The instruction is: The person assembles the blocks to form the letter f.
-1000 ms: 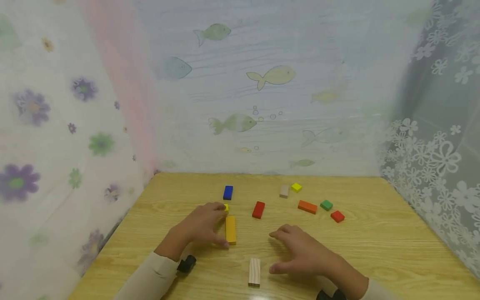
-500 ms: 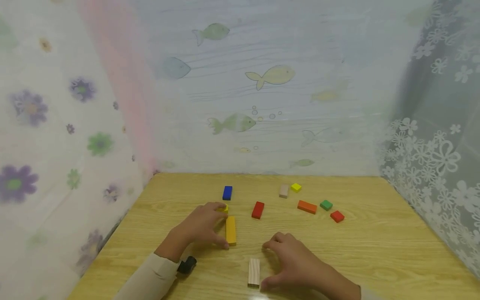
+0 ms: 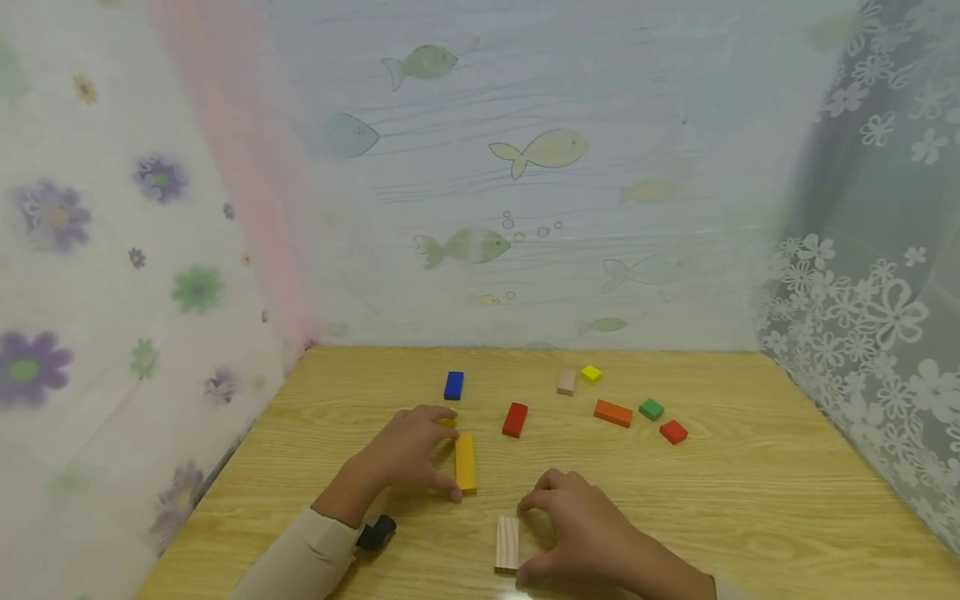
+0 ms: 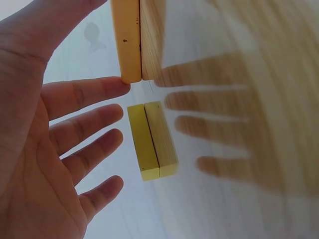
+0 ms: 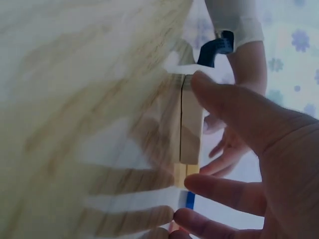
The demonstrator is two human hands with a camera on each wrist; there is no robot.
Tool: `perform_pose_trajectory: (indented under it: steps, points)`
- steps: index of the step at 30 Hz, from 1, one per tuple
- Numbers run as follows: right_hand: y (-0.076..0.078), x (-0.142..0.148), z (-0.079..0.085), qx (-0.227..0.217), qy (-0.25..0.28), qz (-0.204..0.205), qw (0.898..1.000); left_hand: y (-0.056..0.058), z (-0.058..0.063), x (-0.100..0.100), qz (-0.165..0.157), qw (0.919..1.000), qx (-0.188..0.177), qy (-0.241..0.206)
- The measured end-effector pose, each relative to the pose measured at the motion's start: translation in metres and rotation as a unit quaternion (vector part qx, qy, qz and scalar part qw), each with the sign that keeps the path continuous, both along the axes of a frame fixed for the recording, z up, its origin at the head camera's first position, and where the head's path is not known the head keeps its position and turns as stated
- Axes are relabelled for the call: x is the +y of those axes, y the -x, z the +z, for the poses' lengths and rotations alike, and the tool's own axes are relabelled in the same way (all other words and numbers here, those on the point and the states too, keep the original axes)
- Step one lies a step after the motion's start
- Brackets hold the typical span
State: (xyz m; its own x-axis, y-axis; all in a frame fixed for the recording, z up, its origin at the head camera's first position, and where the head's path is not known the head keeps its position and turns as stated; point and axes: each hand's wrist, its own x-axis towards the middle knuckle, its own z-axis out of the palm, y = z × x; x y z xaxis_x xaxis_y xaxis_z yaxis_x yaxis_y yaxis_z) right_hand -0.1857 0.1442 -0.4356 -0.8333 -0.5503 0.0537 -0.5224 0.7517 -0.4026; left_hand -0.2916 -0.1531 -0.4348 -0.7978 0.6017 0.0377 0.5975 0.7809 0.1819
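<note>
In the head view my left hand spans a yellow-orange block, thumb and index fingertips at its two ends. The left wrist view shows the index tip against one end of this block; the thumb's tip is out of frame. A small yellow block lies beside the other fingers, partly hidden by them in the head view. My right hand stands around the right side of a plain wooden block. In the right wrist view the thumb is near one end of that block, and the index tip is apart from the other.
Farther back on the wood-grain table lie a blue block, a red block, a pale block and a yellow one. Right of them are orange, green and small red blocks.
My right hand has moved left and nearer, up to the wooden block. The yellow-orange block has shifted slightly right and nearer with my left hand.
</note>
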Motion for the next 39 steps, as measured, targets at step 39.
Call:
perform_pose_trajectory:
  steps: [39]
  points:
    - [0.006,0.001,-0.004,-0.029,0.026,0.01,0.999,-0.006,-0.004,0.042,-0.036,0.9987,0.021,0.029]
